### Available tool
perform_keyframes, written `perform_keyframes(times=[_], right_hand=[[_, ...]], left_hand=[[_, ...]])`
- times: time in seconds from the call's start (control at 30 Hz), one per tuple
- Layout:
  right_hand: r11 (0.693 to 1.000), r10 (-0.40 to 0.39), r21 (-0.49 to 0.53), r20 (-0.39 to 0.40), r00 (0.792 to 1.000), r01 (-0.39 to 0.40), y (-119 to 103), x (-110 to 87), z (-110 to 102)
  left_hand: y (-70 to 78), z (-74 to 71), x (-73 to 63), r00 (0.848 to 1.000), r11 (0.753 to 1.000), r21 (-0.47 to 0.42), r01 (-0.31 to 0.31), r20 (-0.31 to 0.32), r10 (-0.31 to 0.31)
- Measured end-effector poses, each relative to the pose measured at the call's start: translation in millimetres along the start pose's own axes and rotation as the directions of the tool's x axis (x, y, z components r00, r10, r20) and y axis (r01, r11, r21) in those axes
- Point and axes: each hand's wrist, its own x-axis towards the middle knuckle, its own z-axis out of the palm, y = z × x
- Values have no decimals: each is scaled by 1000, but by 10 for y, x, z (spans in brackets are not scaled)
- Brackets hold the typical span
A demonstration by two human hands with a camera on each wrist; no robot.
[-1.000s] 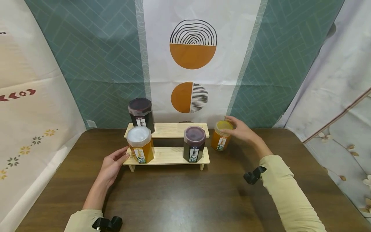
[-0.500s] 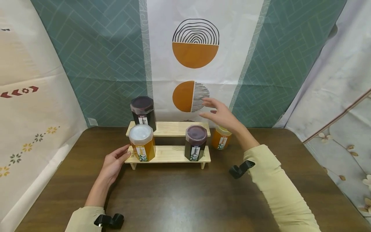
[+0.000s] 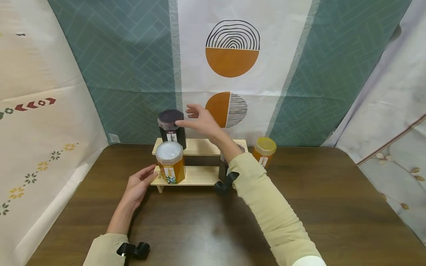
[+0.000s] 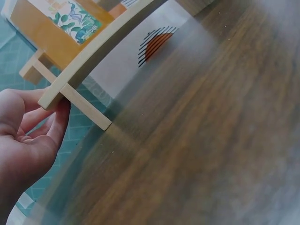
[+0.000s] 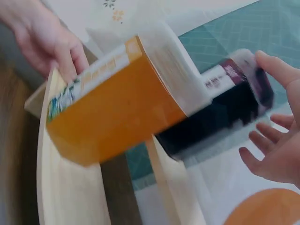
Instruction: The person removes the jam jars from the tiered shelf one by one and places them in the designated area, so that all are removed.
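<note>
A two-tier wooden shelf (image 3: 202, 176) stands on the table. My left hand (image 3: 137, 187) holds the left end of its lower board, fingers curled around the end in the left wrist view. On the upper board's left stands a dark jar (image 3: 171, 127) with a dark purple lid. Just right of its lid is my right hand (image 3: 205, 125), with fingers spread and nothing in them; whether the thumb touches the lid I cannot tell. A white-lidded amber jar (image 3: 173, 168) sits on the lower board's left end. My right forearm mostly covers another dark jar (image 3: 223, 168) at the lower right.
An amber jar with a yellow lid (image 3: 265, 147) stands on the brown table (image 3: 319, 192), right of the shelf. A patterned cloth (image 3: 136, 74) hangs close behind the shelf. Light printed cloths hang at both sides.
My right hand has let go of the yellow-lidded jar beside the shelf and moved left to the upper dark jar. My left hand keeps its hold on the shelf.
</note>
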Motion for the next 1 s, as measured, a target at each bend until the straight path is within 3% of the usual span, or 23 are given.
perform_keyframes(times=[0.23,0.43,0.73,1.0], right_hand=[[998,45,37,60,997,-47,-34,158,284],[997,42,63,17,999,-43,-26,202,348],[1000,4,22,-11,1000,-4,-3,186,274],[1000,-26,1,-36,999,26,-81,162,21]], left_hand=[[-5,76,27,1000,1000,-26,-2,-3,2],[7,81,28,1000,1000,-23,2,-11,-3],[-5,82,24,1000,999,-38,13,-9,-14],[0,21,17,1000,1000,-24,-2,-23,1]])
